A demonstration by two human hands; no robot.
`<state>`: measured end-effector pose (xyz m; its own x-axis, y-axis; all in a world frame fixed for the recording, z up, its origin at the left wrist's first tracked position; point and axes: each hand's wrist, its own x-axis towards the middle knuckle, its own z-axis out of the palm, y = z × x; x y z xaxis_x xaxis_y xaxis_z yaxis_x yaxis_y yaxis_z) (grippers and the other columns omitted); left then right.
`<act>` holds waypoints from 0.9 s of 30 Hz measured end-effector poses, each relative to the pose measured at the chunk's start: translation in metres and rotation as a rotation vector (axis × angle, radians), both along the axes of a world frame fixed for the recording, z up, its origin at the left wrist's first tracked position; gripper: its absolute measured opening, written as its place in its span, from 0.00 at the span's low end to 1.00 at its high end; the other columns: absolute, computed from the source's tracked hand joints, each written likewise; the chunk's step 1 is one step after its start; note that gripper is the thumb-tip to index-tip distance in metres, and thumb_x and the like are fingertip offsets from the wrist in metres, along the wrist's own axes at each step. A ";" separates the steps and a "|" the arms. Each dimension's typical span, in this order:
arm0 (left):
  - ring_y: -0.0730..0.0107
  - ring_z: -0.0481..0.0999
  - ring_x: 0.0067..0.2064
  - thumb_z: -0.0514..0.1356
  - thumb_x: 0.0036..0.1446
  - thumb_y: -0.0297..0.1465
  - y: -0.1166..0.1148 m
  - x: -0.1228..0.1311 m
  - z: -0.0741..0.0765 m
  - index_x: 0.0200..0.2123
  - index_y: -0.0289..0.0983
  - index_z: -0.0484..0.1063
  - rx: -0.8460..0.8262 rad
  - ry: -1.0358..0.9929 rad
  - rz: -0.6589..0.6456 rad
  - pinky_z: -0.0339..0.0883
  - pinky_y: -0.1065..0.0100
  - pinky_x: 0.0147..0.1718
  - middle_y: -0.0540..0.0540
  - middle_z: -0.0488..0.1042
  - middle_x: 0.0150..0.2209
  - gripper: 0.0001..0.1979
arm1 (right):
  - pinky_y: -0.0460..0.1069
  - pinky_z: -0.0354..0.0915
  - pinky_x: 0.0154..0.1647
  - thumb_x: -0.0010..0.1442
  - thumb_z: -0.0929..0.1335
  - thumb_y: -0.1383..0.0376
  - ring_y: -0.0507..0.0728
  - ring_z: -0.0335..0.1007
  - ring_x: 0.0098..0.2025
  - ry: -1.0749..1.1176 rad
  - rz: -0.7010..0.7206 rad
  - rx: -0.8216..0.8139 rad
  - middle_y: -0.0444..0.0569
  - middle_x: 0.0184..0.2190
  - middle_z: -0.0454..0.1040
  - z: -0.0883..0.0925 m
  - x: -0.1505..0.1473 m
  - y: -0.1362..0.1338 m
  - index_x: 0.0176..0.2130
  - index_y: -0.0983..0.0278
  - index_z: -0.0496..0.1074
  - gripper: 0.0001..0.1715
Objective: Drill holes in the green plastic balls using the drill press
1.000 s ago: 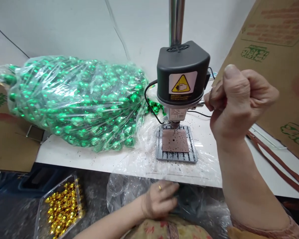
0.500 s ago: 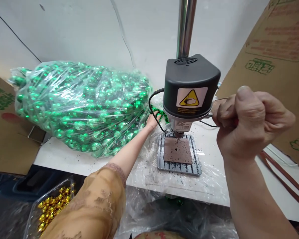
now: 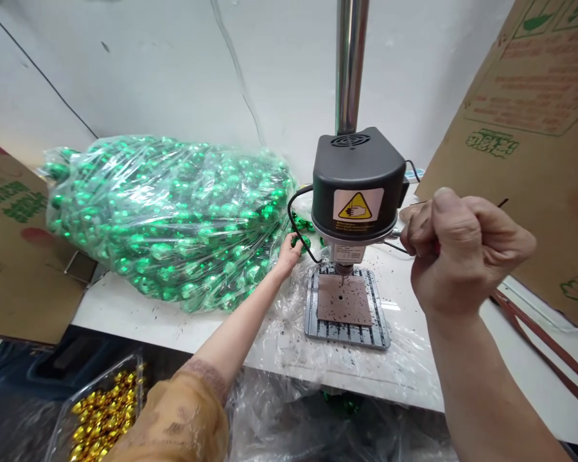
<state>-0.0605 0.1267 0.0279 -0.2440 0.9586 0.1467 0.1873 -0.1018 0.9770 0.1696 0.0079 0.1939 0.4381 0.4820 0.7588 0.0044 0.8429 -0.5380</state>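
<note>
At the mouth of a clear plastic bag full of shiny green faceted baubles, my left hand has its fingers closed on one green bauble. Beside it stands a small bench drill press with a black motor housing and a hand-warning label. My right hand makes a fist around the drill press's feed handle, most of which the fingers hide. Under the chuck, a brown pad with a dark hole rests on the slotted metal base. Dark shavings are scattered over both.
Crumpled clear film lies around the base on the white table. Cardboard boxes flank both sides. A clear tray of gold baubles sits low at the left. A black cable loops beside my left hand.
My left hand has drawn back slightly from the green baubles, and one now shows in its fingers. My right hand stays on the handle. The camera view has shifted a little.
</note>
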 end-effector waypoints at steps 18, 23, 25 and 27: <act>0.67 0.80 0.43 0.77 0.50 0.45 -0.143 0.026 0.015 0.51 0.38 0.78 -0.089 -0.565 -0.172 0.73 0.65 0.46 0.45 0.82 0.44 0.29 | 0.49 0.50 0.20 0.65 0.70 0.65 0.46 0.54 0.17 0.014 0.039 0.047 0.37 0.15 0.60 0.000 0.000 0.002 0.19 0.61 0.61 0.25; 0.62 0.79 0.49 0.78 0.47 0.43 -0.127 0.036 -0.007 0.50 0.38 0.77 -0.004 -0.361 -0.210 0.71 0.62 0.53 0.44 0.82 0.46 0.30 | 0.50 0.49 0.19 0.66 0.71 0.61 0.47 0.52 0.17 -0.006 0.042 0.037 0.38 0.15 0.56 0.002 -0.002 0.000 0.20 0.60 0.58 0.27; 0.62 0.79 0.50 0.77 0.49 0.44 -0.123 0.038 -0.013 0.51 0.39 0.76 0.017 -0.290 -0.244 0.71 0.62 0.53 0.43 0.81 0.48 0.30 | 0.51 0.49 0.19 0.65 0.72 0.59 0.48 0.51 0.17 -0.006 0.040 0.018 0.38 0.15 0.54 0.002 -0.002 0.000 0.20 0.59 0.59 0.28; 0.61 0.79 0.50 0.77 0.50 0.44 -0.120 0.040 -0.016 0.52 0.39 0.75 0.027 -0.239 -0.271 0.72 0.62 0.52 0.43 0.81 0.48 0.29 | 0.52 0.48 0.19 0.65 0.72 0.60 0.48 0.51 0.17 0.005 0.047 0.031 0.38 0.15 0.54 0.001 -0.002 0.000 0.20 0.59 0.60 0.27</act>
